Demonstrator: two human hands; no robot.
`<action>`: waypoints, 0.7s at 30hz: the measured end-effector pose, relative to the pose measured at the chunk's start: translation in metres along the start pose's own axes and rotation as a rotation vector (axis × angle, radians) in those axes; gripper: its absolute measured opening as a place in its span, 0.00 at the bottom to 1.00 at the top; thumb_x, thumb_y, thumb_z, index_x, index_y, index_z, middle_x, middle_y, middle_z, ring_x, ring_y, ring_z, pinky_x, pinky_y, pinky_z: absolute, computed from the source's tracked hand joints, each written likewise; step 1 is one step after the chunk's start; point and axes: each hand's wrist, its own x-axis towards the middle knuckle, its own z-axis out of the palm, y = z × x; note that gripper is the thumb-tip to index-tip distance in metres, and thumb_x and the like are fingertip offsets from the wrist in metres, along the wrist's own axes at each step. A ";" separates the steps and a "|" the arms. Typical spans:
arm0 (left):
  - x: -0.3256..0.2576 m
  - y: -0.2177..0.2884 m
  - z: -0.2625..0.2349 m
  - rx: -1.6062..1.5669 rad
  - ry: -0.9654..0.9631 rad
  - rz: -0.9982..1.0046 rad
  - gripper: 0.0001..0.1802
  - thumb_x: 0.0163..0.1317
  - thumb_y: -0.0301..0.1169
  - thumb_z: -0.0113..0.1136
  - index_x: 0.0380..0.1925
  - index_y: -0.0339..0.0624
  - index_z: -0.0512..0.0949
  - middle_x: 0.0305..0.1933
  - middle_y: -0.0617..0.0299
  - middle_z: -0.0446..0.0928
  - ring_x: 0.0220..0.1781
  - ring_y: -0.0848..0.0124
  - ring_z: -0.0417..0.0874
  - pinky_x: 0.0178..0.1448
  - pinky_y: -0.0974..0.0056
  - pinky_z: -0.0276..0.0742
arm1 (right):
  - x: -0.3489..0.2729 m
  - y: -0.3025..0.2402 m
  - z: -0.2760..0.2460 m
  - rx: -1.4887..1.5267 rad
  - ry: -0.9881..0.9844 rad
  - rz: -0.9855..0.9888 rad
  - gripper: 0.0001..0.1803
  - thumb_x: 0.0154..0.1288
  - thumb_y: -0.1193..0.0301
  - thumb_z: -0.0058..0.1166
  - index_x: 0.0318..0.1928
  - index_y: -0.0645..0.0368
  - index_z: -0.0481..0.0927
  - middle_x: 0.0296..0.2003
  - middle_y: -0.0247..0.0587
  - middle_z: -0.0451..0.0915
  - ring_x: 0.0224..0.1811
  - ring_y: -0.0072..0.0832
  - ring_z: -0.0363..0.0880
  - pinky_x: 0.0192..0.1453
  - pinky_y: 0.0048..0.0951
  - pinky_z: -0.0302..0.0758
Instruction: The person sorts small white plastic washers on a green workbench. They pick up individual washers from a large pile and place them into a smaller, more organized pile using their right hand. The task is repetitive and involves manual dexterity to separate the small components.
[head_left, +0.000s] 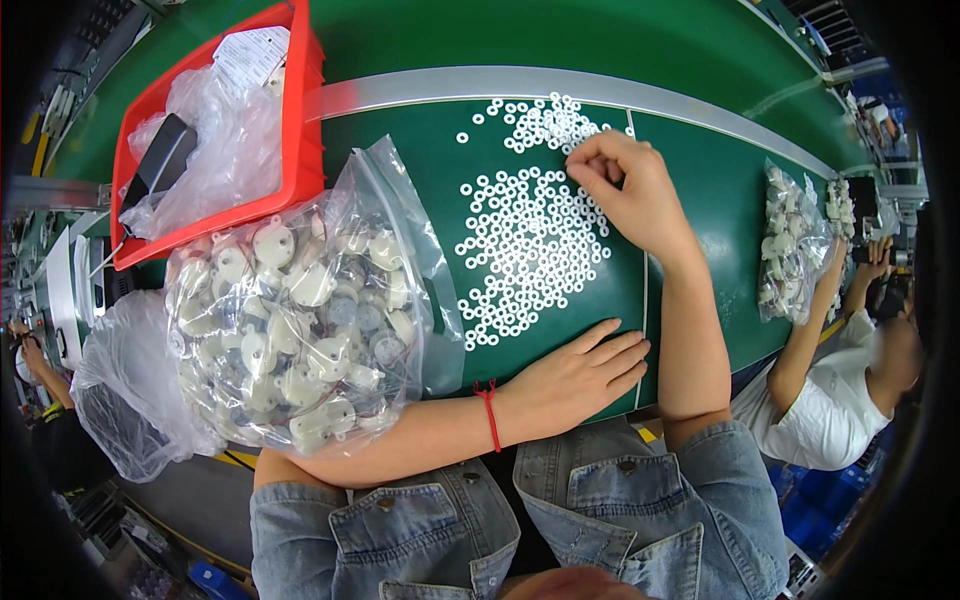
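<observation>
Many small white rings [530,250] lie spread over the green conveyor belt [700,190]. My right hand [630,190] reaches over the far part of the heap, its fingertips pinched among the rings; whether a ring is between them cannot be told. My left hand [575,375] rests flat on the belt at the near edge, fingers together, holding nothing. A red string is tied around its wrist. A clear bag [300,320] full of small round white and grey parts lies to the left of the rings, resting by my left forearm.
A red bin [305,100] with plastic bags and a dark object sits at the back left. Another clear bag of parts [790,250] lies on the right, where a person in a white shirt [840,400] works. An empty plastic bag [120,390] hangs at the left.
</observation>
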 end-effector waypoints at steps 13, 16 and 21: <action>0.000 -0.001 -0.001 -0.007 0.003 0.006 0.24 0.70 0.32 0.52 0.65 0.40 0.77 0.74 0.54 0.72 0.79 0.61 0.68 0.84 0.49 0.57 | -0.002 0.002 0.008 -0.199 0.087 -0.143 0.04 0.68 0.74 0.65 0.42 0.54 0.88 0.28 0.33 0.76 0.33 0.31 0.75 0.50 0.34 0.61; 0.000 0.000 0.000 -0.010 0.007 0.005 0.24 0.69 0.32 0.53 0.64 0.40 0.77 0.74 0.54 0.73 0.79 0.61 0.69 0.84 0.49 0.57 | -0.001 0.006 0.013 -0.194 0.106 -0.157 0.03 0.68 0.74 0.65 0.41 0.55 0.88 0.28 0.33 0.76 0.32 0.31 0.74 0.50 0.33 0.61; 0.000 0.000 -0.001 0.001 0.011 0.004 0.24 0.69 0.31 0.53 0.64 0.40 0.78 0.73 0.54 0.73 0.78 0.61 0.69 0.84 0.49 0.58 | -0.001 0.000 0.011 -0.052 0.034 0.005 0.03 0.66 0.76 0.65 0.40 0.60 0.87 0.26 0.36 0.77 0.26 0.29 0.73 0.43 0.32 0.66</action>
